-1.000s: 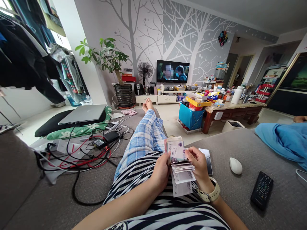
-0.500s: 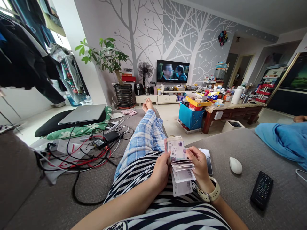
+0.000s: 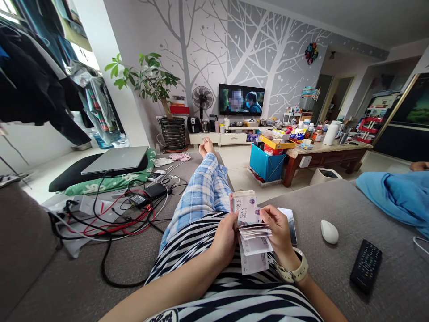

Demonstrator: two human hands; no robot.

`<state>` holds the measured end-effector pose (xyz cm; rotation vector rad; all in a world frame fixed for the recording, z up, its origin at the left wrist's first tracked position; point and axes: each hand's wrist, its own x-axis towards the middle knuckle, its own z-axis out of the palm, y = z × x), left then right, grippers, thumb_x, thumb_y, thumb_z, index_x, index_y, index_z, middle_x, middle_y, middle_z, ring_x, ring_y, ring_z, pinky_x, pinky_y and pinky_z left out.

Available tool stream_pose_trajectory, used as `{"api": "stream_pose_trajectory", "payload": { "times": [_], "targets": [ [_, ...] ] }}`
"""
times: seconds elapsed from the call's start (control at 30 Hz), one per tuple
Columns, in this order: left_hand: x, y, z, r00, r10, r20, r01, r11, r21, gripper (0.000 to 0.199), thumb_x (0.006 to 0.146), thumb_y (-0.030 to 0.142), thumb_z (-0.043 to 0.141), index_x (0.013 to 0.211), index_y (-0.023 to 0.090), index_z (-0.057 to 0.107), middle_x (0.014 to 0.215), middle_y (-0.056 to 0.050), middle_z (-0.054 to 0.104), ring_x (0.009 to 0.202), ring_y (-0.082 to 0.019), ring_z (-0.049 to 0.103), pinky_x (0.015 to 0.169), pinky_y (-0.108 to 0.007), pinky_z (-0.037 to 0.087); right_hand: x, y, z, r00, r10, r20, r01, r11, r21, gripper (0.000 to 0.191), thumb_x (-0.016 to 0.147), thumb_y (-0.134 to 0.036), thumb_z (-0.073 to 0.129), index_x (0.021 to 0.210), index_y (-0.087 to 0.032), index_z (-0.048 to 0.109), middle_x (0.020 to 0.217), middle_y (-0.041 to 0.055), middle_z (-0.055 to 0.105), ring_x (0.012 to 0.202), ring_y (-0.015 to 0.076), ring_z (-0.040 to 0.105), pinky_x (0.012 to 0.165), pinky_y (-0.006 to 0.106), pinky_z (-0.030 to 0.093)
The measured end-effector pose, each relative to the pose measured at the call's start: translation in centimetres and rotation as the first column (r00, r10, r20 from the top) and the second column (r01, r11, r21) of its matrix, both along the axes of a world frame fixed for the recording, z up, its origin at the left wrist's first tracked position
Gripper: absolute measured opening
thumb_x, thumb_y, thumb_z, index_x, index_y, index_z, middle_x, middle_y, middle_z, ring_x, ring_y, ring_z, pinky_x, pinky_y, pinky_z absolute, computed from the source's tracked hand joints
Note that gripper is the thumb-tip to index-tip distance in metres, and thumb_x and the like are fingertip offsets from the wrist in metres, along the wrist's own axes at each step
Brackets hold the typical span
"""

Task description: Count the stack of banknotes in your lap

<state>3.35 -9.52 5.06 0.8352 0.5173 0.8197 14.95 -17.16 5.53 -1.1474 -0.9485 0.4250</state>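
Observation:
A fanned stack of printed paper slips (image 3: 247, 210) is held over my lap, with some folded ends and loose slips hanging below. My left hand (image 3: 225, 237) is closed on the stack's left side, thumb on top. At its right edge, my right hand (image 3: 276, 226) pinches the top slip between thumb and fingers; a cream watch (image 3: 296, 267) is on that wrist. A phone (image 3: 288, 223) lies on the sofa, partly hidden behind my right hand.
On the grey sofa (image 3: 321, 286) lie a white mouse (image 3: 330, 232) and black remote (image 3: 366, 266) at right, tangled cables (image 3: 127, 219) and a laptop (image 3: 115, 159) at left. Beyond stand a blue box (image 3: 266, 164) and a cluttered table (image 3: 321, 150). Another person's hand shows at far right.
The top slip's printed face has shifted slightly, and the hanging slips have moved a little. Both hands keep nearly the same place and hold. The television picture has changed slightly.

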Motion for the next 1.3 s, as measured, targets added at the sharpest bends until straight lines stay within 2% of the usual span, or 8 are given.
{"api": "stream_pose_trajectory", "payload": {
  "times": [0.13,0.23,0.43,0.53,0.67,0.97,1.07,1.3],
  "targets": [
    [0.0,0.1,-0.2,1.0,0.0,0.003,0.0,1.0,-0.014,0.034,0.072,0.038,0.068,0.09,0.01,0.071,0.09,-0.012,0.075,0.079,-0.024,0.068,0.081,-0.037,0.052,0.0,0.0,-0.2,0.998,0.05,-0.041,-0.049,0.999,0.015,0.047,0.089,-0.057,0.051,0.066,-0.016,0.056,0.056,-0.0003,0.052,0.05,0.0093,0.041,0.051,0.023,0.032],
    [0.0,-0.1,0.1,1.0,0.022,-0.008,-0.023,0.999,-0.044,0.032,0.069,0.037,0.069,0.086,0.01,0.071,0.087,-0.012,0.075,0.077,-0.024,0.068,0.079,-0.036,0.051,0.0,0.1,-0.2,0.995,0.083,-0.048,-0.083,0.996,-0.013,0.047,0.089,-0.057,0.051,0.066,-0.017,0.057,0.053,0.0,0.053,0.048,0.0091,0.041,0.05,0.023,0.032],
    [-0.2,-0.5,0.7,1.0,-0.01,-0.005,0.009,0.998,-0.056,0.03,0.066,0.03,0.073,0.09,0.011,0.071,0.082,-0.01,0.074,0.071,-0.02,0.066,0.073,-0.031,0.05,0.4,0.7,0.0,0.999,-0.037,-0.032,0.034,0.995,-0.091,0.045,0.074,-0.057,0.068,0.062,-0.017,0.049,0.056,-0.0032,0.045,0.054,0.0091,0.039,0.052,0.022,0.032],
    [-0.3,-0.6,0.8,0.999,-0.052,0.007,0.052,0.997,-0.055,0.032,0.065,0.028,0.074,0.091,0.011,0.07,0.086,-0.011,0.075,0.074,-0.02,0.067,0.075,-0.031,0.05,0.6,1.0,-0.3,0.999,-0.02,-0.044,0.015,0.993,-0.115,0.045,0.076,-0.055,0.066,0.062,-0.018,0.046,0.058,-0.0039,0.041,0.056,0.0088,0.036,0.052,0.022,0.031],
    [-0.3,-0.5,0.7,0.999,-0.045,0.021,0.046,0.997,-0.059,0.033,0.063,0.025,0.077,0.092,0.011,0.07,0.083,-0.009,0.074,0.072,-0.018,0.066,0.075,-0.03,0.05,0.7,0.8,-0.6,0.999,-0.034,-0.004,0.033,0.989,-0.144,0.047,0.08,-0.054,0.063,0.06,-0.019,0.039,0.057,-0.0047,0.036,0.055,0.0084,0.032,0.051,0.021,0.027],
    [0.0,0.1,-0.6,1.0,0.018,0.007,-0.018,0.999,-0.049,0.03,0.07,0.037,0.071,0.087,0.012,0.07,0.085,-0.008,0.074,0.078,-0.02,0.066,0.079,-0.032,0.05,0.4,0.5,-0.4,0.999,-0.026,0.024,0.028,0.994,-0.109,0.043,0.085,-0.052,0.058,0.062,-0.018,0.044,0.059,-0.0032,0.042,0.057,0.0093,0.036,0.052,0.021,0.029],
    [0.0,0.0,-0.5,1.0,0.003,0.022,-0.002,0.999,-0.053,0.031,0.071,0.036,0.07,0.09,0.011,0.071,0.088,-0.009,0.074,0.08,-0.021,0.067,0.082,-0.034,0.051,0.3,0.4,-0.4,1.0,-0.014,0.019,0.015,0.997,-0.08,0.042,0.085,-0.051,0.058,0.063,-0.017,0.046,0.059,-0.0029,0.043,0.057,0.0092,0.037,0.053,0.021,0.029],
    [0.0,-0.1,-0.2,1.0,0.001,0.014,0.0,0.998,-0.06,0.028,0.074,0.034,0.069,0.089,0.011,0.071,0.085,-0.008,0.074,0.078,-0.02,0.066,0.079,-0.031,0.051,0.3,0.4,-0.4,1.0,-0.001,0.002,0.001,0.997,-0.078,0.04,0.086,-0.051,0.058,0.066,-0.017,0.048,0.061,-0.0025,0.045,0.058,0.0092,0.038,0.053,0.021,0.03]
  ]
}}
